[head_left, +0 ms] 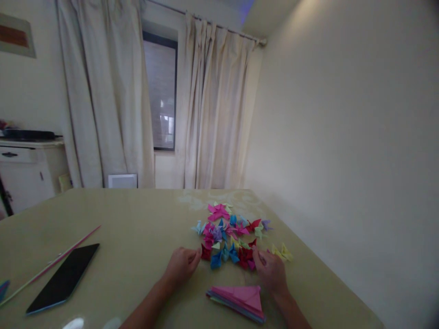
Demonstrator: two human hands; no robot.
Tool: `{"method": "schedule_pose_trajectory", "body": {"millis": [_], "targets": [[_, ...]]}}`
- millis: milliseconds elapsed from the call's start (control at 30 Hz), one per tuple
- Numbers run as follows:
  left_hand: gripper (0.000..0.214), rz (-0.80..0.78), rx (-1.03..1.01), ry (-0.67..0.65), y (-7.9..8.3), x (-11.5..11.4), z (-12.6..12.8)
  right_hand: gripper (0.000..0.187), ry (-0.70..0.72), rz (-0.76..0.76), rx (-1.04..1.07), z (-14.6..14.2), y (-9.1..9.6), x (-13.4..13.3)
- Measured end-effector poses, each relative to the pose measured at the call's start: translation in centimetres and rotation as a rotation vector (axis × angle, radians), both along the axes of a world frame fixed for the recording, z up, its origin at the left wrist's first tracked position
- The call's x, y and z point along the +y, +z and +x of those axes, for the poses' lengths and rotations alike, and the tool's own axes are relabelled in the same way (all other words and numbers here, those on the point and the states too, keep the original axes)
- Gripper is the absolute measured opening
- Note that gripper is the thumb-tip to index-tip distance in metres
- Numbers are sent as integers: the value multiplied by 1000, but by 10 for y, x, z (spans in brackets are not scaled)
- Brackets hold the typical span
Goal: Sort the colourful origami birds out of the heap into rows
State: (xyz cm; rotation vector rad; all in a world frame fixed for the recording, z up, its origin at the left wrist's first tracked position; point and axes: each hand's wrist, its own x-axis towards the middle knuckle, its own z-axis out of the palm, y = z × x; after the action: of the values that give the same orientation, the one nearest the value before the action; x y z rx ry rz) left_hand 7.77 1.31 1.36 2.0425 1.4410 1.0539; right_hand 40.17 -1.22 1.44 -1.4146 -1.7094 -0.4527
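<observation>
A pile of small folded paper cranes in pink, blue, purple, pale green and red lies on the table. At its near left edge my left hand (pixel 181 264) is closed in a pinch at the side of a dark red paper crane (pixel 206 252). My right hand (pixel 271 270) is closed too, its fingertips at another red paper crane (pixel 245 258) on the pile's right side. Between them sit blue paper cranes (pixel 216 260). Close in front of my right wrist rests a stack of folded paper triangles (pixel 238 299), pink on top.
On the left of the glossy table (pixel 137 237) lie a dark flat tablet or phone (pixel 65 276) and a thin pink and green stick (pixel 58 259). Yellow paper cranes (pixel 283 252) lie right of my right hand. A wall (pixel 343 160) borders the table's right side.
</observation>
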Motion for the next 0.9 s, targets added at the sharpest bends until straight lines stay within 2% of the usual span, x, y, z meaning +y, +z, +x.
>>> {"method": "schedule_pose_trajectory", "body": {"millis": [400, 733, 900], "targets": [[56, 50, 153, -12, -1, 0, -1, 73, 47, -4, 37, 0, 3, -2], [54, 108, 210, -9, -9, 2, -2, 71, 120, 89, 68, -2, 11, -6], [52, 122, 237, -24, -10, 2, -3, 69, 143, 41, 124, -3, 11, -8]]}}
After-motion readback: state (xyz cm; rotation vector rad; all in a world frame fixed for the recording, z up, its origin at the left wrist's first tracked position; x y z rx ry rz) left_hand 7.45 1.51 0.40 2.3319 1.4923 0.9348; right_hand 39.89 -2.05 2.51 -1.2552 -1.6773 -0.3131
